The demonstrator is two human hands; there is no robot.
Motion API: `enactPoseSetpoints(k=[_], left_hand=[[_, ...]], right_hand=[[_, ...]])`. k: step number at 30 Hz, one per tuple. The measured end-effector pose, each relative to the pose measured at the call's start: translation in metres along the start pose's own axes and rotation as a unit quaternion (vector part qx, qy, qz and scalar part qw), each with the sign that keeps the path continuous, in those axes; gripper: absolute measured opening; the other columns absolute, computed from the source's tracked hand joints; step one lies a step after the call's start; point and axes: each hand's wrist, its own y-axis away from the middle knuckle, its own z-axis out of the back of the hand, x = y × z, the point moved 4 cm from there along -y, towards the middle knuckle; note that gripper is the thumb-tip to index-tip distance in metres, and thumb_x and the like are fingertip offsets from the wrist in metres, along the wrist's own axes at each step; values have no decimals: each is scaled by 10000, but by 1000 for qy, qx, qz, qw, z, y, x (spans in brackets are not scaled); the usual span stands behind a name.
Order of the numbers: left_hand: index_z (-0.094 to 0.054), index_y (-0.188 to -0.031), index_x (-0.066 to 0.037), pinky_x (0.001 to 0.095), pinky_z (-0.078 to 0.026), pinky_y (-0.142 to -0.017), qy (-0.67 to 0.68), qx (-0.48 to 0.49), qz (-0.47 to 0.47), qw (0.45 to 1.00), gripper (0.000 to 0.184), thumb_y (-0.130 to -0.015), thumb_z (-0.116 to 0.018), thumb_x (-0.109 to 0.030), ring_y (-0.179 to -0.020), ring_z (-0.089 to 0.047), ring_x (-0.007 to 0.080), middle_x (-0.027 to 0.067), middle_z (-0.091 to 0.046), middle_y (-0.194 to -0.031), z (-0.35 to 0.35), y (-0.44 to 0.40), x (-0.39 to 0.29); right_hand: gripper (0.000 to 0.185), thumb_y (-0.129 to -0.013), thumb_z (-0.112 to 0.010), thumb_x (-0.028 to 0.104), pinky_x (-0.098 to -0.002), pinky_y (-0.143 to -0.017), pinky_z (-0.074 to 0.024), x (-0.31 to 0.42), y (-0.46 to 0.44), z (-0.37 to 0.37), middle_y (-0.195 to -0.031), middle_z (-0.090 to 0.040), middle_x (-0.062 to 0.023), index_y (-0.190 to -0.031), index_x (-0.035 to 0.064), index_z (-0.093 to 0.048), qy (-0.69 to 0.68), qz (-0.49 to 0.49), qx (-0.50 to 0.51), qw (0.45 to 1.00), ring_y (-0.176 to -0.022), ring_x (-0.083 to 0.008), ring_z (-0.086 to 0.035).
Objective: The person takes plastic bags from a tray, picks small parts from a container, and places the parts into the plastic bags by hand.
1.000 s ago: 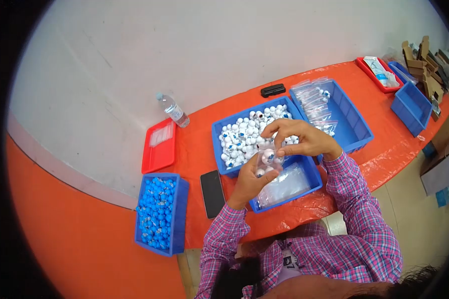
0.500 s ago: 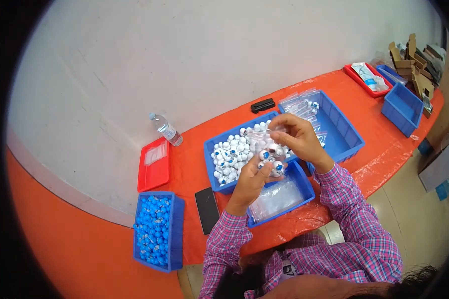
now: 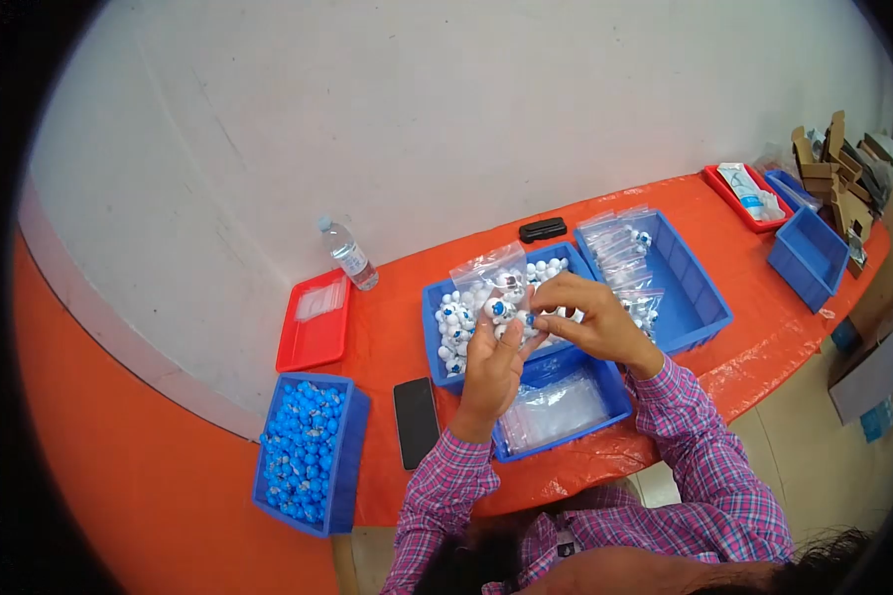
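In front of me a clear zip bag (image 3: 486, 266) holds several white balls with blue and dark marks. My left hand (image 3: 492, 372) is closed around the bag's side and lower part, with the thumb toward me. At the bag's right side, the bent thumb and fingers of my right hand (image 3: 603, 322) pinch it. Below both hands lies a blue bin (image 3: 431, 332) of similar white balls. Nearer to me, a smaller blue bin (image 3: 620, 405) holds flat clear bags (image 3: 556, 409).
At right, a larger blue bin (image 3: 700, 288) contains filled bags. Blue balls (image 3: 303, 451) fill a bin at left. A red tray (image 3: 313, 342), water bottle (image 3: 349, 256), phone (image 3: 416, 424) and black case (image 3: 543, 230) lie around. Cardboard (image 3: 833, 178) is piled far right.
The bag has turned so its top now stands up and to the left. My right hand has come down from the bag's upper edge to its right side. The camera view has shifted slightly.
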Motion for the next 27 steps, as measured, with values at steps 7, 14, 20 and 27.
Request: enactPoseSetpoints(k=[7, 14, 20, 27], left_hand=[[-306, -1440, -40, 360, -535, -925, -75, 20, 61, 995, 483, -992, -473, -106, -1164, -551, 250, 178, -431, -1378, 3, 3, -4], [-330, -1410, -33, 346, -543, -908, -167, 33, 19, 985, 509, -947, -538, -61, -1113, -591, 259, 164, -518, -1281, -3, 3, -9], [-288, -1436, -33, 343, -540, -914, -134, 71, 29, 988, 579, -927, -563, -45, -1112, -592, 266, 176, -518, -1283, -3, 1, -9], [-258, -1446, -45, 358, -525, -941, -237, 86, 5, 968, 607, -908, -535, 0, -1159, -566, 285, 200, -497, -1305, 1, 2, -6]], right_hand=[[153, -816, -718, 82, -211, -607, -421, -7, 4, 5, -831, -627, -24, -967, 73, -698, -34, -79, -14, 996, -688, -107, -554], [117, -808, -731, 88, -210, -613, -419, -11, 2, 7, -854, -589, -22, -919, 79, -696, -76, -60, -4, 995, -680, -107, -541], [96, -795, -746, 94, -203, -647, -427, -13, 3, 6, -867, -569, -16, -874, 85, -692, -203, -169, -15, 964, -723, -115, -554], [105, -773, -763, 93, -264, -789, -445, -17, 5, 4, -888, -576, -29, -849, 84, -691, -122, -93, 12, 988, -871, -169, -579]])
